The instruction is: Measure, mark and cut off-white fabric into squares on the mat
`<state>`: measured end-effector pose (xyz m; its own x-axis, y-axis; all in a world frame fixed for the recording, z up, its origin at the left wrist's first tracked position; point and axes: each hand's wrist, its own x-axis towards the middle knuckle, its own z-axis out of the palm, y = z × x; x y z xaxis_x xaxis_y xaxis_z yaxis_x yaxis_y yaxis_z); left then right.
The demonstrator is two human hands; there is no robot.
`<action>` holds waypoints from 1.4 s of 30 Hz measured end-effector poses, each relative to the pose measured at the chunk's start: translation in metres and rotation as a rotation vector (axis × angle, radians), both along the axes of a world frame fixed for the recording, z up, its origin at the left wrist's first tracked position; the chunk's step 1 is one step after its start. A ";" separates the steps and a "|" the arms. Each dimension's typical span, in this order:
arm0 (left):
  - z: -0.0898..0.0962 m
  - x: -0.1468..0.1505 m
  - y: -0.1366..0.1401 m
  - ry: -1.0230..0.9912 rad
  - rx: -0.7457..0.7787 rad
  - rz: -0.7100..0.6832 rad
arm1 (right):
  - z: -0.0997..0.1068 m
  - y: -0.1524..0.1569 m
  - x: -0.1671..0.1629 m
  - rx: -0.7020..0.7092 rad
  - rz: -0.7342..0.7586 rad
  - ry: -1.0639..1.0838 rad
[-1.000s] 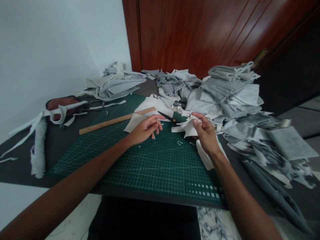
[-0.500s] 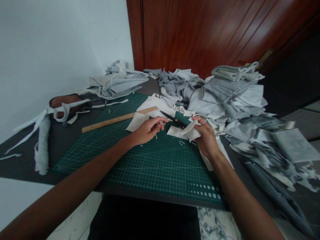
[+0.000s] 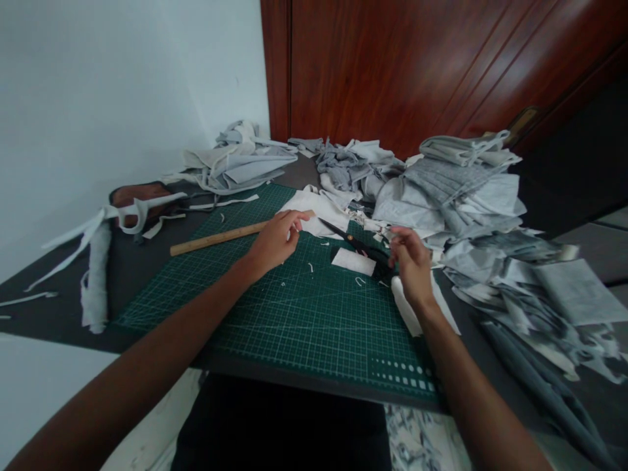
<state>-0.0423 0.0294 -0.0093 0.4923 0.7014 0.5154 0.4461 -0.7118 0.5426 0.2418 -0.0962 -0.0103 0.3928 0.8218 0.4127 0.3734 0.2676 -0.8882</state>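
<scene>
My left hand [image 3: 279,237] hovers over the wooden ruler [image 3: 216,241], covering part of it; its fingers are bent but apart, with nothing visible in them. White cloth [image 3: 321,210] lies just beyond. On the right, my right hand [image 3: 411,263] is above the handles of the black scissors [image 3: 360,246], fingers loosely curled and apart, seemingly holding nothing. A small white cloth strip [image 3: 353,261] rests on the green cutting mat [image 3: 304,327] beside the scissors. Under the right wrist lies another white cloth piece [image 3: 409,313].
Piles of grey and white cloth [image 3: 456,190] fill the right and back of the table. More folded cloth [image 3: 235,163] sits at the back left, near a brown pouch [image 3: 140,199] and a whitish roll [image 3: 97,281]. Thread bits are scattered on the mat.
The white cloth in my right hand has been let go, and a strip now lies flat by the scissors. My left hand has moved left and away, over the ruler.
</scene>
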 end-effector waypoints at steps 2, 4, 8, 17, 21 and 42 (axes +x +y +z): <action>0.000 -0.004 0.004 0.035 0.015 0.075 | -0.008 0.000 -0.003 -0.037 0.051 -0.339; -0.001 -0.006 0.005 0.070 0.019 0.114 | -0.017 0.000 -0.005 -0.049 0.119 -0.583; -0.005 -0.005 0.004 0.118 -0.008 0.090 | -0.024 0.000 -0.007 -0.065 0.188 -0.756; 0.002 -0.008 -0.003 0.379 0.045 0.269 | 0.004 -0.002 0.016 0.123 -0.249 -0.678; 0.008 -0.014 -0.009 0.590 0.027 0.440 | 0.004 -0.003 0.029 0.113 -0.376 -0.749; 0.009 0.016 -0.028 -0.376 -0.578 -0.452 | 0.003 -0.018 -0.038 -0.069 0.457 -0.334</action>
<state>-0.0267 0.0018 -0.0003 0.6573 0.6819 0.3208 -0.1011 -0.3421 0.9342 0.2041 -0.1144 -0.0069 -0.1512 0.9071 0.3928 0.4966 0.4133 -0.7632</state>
